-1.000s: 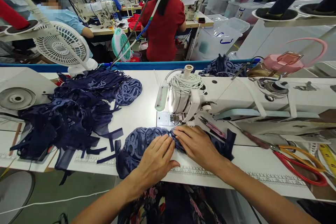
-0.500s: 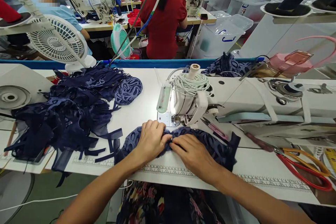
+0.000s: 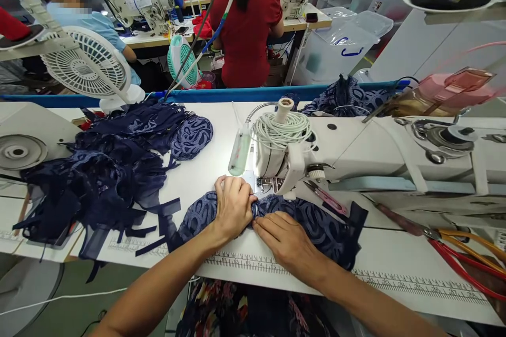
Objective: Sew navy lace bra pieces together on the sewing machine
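A navy lace piece [image 3: 316,224] lies on the white table in front of the sewing machine's needle area [image 3: 265,183]. My left hand [image 3: 233,205] rests on its left half, fingers curled and gripping the fabric just below the presser foot. Beside it, my right hand [image 3: 286,239] presses flat on the lace, fingertips meeting the left hand's at the piece's middle. The white sewing machine [image 3: 375,158] stretches off to the right, with a coil of white cord [image 3: 281,126] on top of its head.
A heap of navy lace pieces and straps [image 3: 110,163] covers the table's left. Red-handled scissors [image 3: 462,253] and pink snips [image 3: 326,197] lie at the right. A white fan [image 3: 85,66] stands at the back left. Other people work at tables behind.
My left hand slid up and left on the lace toward the needle and curled onto the fabric. My right hand drew back slightly toward me. The view tilted a little.
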The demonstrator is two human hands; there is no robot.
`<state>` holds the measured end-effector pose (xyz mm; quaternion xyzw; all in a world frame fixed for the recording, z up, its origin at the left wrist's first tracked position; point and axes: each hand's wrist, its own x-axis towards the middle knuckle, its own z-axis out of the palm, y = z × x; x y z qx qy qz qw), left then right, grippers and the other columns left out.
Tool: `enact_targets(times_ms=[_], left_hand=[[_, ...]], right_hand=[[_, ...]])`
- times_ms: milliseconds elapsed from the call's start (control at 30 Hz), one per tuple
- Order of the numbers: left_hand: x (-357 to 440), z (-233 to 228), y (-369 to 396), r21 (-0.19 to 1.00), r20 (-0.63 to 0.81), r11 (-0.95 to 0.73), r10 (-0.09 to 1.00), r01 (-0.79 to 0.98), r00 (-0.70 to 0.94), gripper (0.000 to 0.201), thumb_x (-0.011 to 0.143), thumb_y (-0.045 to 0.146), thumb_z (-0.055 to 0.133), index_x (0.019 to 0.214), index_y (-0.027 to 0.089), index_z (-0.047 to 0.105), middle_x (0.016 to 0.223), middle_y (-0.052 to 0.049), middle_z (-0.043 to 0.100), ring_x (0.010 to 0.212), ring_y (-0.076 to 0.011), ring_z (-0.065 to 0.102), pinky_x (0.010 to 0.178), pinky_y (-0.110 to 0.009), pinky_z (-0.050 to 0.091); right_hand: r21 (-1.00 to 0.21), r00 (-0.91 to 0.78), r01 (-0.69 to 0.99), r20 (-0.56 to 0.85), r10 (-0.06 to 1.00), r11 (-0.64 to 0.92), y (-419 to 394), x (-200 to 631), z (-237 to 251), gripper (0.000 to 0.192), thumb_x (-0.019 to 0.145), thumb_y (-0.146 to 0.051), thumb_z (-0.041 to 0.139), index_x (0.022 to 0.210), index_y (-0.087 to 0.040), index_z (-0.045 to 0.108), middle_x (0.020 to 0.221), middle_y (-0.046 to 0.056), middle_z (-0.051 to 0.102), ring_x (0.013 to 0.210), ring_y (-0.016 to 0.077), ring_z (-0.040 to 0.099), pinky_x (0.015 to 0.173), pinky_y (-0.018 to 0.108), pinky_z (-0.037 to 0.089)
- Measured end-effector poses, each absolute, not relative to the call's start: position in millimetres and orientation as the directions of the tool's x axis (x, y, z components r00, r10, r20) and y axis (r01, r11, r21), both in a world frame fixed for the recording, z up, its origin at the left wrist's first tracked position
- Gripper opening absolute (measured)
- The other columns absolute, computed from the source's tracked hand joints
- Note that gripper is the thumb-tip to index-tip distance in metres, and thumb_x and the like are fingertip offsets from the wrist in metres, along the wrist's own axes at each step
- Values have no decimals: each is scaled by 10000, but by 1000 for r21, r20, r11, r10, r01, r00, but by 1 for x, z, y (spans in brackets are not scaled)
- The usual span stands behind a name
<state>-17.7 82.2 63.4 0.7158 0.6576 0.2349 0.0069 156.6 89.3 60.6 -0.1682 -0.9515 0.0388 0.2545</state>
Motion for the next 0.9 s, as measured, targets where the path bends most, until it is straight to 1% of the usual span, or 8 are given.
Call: enact_targets(times_ms=[167,267,400,467,567,700,800,900], left_hand=[[-26,70,90,341,284,-98,959,935,-3,170,887,323,625,804,189,563,881,-34,585,926,-224,500,928,-452,361],[-27,82,81,274,337,-53,940,960,-44,142,886,305,623,927,173,592,998,-88,600,978,-260,506,888,-454,410],[-11,85,39,213,444,-261,884,942,145,189,950,185,495,1104,123,585,1050,-110,640,1011,-237,560,906,-395,468],[1,77,16,180,452,-386,849,905,272,299,971,258,481,1202,85,559,1141,-130,645,1098,-247,569,993,-397,455],[13,61,-6,176,396,-396,867,901,303,537,963,483,442,1264,49,539,1234,-161,625,1190,-289,554,1070,-442,424],[15,50,-11,182,360,-387,882,904,306,575,961,505,430,1308,57,523,1295,-160,600,1250,-307,521,1108,-494,389],[13,48,-12,176,371,-386,878,905,302,524,970,441,442,1333,70,508,1334,-151,578,1292,-302,487,1122,-507,370],[13,47,-13,167,380,-377,877,911,293,512,965,416,462,1351,81,497,1352,-153,566,1316,-299,462,1123,-523,364]], right_hand=[[-134,-828,333,432,358,933,86,159,61,234,929,-32,454,1078,-113,616,883,67,663,833,180,593,776,345,445],[-159,-840,336,395,372,928,86,163,67,303,899,-1,444,1110,-138,613,953,73,672,882,183,599,812,354,424],[-229,-786,424,389,481,876,97,164,82,356,866,1,437,1121,-179,608,1048,68,673,966,202,595,878,370,389],[-200,-757,500,371,537,843,104,159,86,343,895,-38,430,1173,-176,577,1109,83,659,923,210,602,889,387,377],[-178,-751,573,278,599,800,113,147,85,228,944,-168,484,1158,-163,559,1013,88,659,785,201,599,834,383,384],[-333,-745,580,151,650,743,119,136,83,29,912,-184,559,938,-198,559,889,34,621,813,187,584,733,310,383],[-490,-742,561,59,667,667,124,136,86,55,906,-214,566,894,-215,513,882,0,615,807,164,577,708,280,383],[-569,-746,537,26,666,623,126,137,85,56,913,-228,543,893,-227,491,836,-21,614,779,154,577,704,274,388]])
